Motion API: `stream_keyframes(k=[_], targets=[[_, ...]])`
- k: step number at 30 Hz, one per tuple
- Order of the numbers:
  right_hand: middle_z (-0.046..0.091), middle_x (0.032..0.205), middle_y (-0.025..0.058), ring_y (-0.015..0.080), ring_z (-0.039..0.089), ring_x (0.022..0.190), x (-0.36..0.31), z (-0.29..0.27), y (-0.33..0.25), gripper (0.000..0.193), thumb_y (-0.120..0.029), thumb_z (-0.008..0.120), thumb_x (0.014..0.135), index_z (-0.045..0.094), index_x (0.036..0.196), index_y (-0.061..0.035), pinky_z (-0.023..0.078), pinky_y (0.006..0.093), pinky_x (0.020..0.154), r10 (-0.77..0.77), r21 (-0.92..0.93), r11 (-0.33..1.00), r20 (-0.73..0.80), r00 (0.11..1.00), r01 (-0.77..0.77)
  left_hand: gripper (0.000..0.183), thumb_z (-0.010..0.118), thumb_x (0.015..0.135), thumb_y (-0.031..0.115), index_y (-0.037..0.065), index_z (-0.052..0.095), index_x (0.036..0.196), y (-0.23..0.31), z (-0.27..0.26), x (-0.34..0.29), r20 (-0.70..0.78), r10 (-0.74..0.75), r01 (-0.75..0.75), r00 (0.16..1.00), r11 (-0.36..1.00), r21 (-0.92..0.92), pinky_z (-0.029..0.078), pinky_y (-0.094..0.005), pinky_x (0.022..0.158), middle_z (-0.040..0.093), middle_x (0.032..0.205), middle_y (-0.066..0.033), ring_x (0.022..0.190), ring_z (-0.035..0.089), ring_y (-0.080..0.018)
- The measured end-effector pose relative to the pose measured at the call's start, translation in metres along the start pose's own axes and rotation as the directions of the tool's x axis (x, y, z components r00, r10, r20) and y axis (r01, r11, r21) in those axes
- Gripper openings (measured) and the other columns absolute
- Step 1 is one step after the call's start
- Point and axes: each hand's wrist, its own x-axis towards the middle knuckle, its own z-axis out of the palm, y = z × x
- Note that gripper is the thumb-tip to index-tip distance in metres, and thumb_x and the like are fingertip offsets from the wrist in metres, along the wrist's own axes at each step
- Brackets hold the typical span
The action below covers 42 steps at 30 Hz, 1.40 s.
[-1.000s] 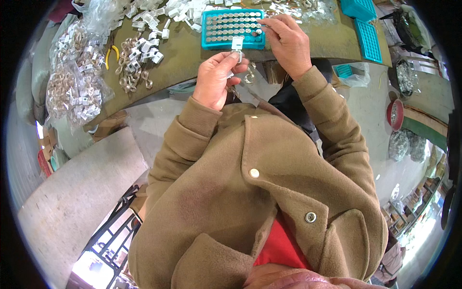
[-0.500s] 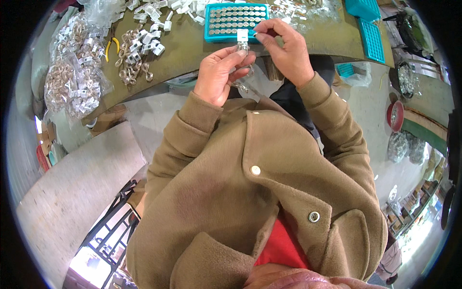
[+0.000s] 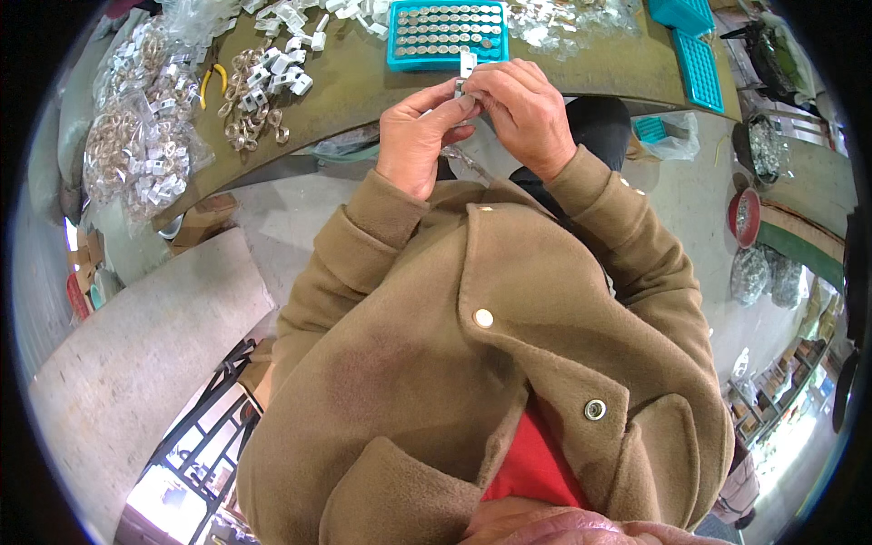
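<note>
White piece [image 3: 468, 63] is pinched by left fingers [image 3: 449, 113], right fingers [image 3: 496, 84] touching it, grip hidden.

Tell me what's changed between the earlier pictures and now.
The right hand drew back and leftward from the right edge of the teal tray and met the left hand at the small white piece; what its fingertips grip is hidden. The left hand still holds the piece. The tray and yellow-handled pliers stayed in place on the table.
</note>
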Motion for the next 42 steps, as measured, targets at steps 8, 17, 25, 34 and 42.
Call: stream_keyframes(k=[8,17,25,34,42], targets=[[0.059,0.081,0.001,0.0076,0.059,0.075,0.003,-0.003,0.004,0.024,-0.006,0.071,0.084,0.057,0.102,-0.0015,0.049,0.0232,0.065,0.523,0.586,0.596,0.235,0.819,-0.549,0.029,0.064,0.091,0.011,0.001,0.064,0.118,0.002,-0.002,-0.001,0.04,0.117,-0.122,0.992,0.978,0.171,0.055,-0.0236,0.069,0.069,0.102,-0.007,0.09,0.066,-0.0119],[0.067,0.07,0.007,0.0066,0.059,0.066,-0.003,0.005,-0.007,0.027,-0.021,0.055,0.097,0.066,0.095,0.0029,0.049,0.0255,0.062,0.594,0.382,0.67,0.238,0.769,-0.636,0.027,0.059,0.095,0.016,0.002,0.06,0.119,0.006,-0.001,0.0,0.125,-0.148,0.152,0.981,0.988,-0.026,0.055,-0.0171,0.066,0.068,0.103,-0.0061,0.093,0.066,-0.0103],[0.07,0.096,0.0094,0.0125,0.062,0.072,0.001,-0.005,-0.005,0.025,-0.014,0.053,0.097,0.066,0.105,0.0049,0.052,0.0255,0.067,0.566,0.741,0.09,0.511,0.647,-0.665,0.027,0.058,0.097,0.021,0.004,0.055,0.116,-0.004,-0.02,0.012,0.331,-0.362,0.473,0.871,0.8,-0.37,0.048,-0.0113,0.051,0.065,0.103,-0.008,0.086,0.064,-0.0063],[0.068,0.111,0.0104,0.0118,0.063,0.094,-0.005,-0.001,0.009,0.034,-0.011,0.055,0.095,0.06,0.126,-0.0001,0.052,0.0248,0.083,0.417,0.726,0.196,0.546,0.726,-0.659,0.017,0.061,0.095,0.019,0.005,0.057,0.104,-0.013,-0.018,0.012,0.377,-0.327,0.498,0.866,0.628,-0.599,0.032,-0.0125,0.039,0.058,0.09,0.0003,0.062,0.047,0.0001],[0.068,0.098,0.0117,0.0266,0.065,0.089,-0.015,0.0,0.002,0.032,-0.009,0.068,0.081,0.066,0.113,-0.0056,0.053,0.0341,0.079,0.168,0.15,0.971,0.12,0.979,-0.185,0.026,0.057,0.097,0.036,0.012,0.057,0.105,-0.016,-0.016,0.014,0.295,-0.394,0.485,0.871,0.79,-0.376,0.034,-0.0159,0.048,0.054,0.085,0.005,0.057,0.04,-0.0024]])
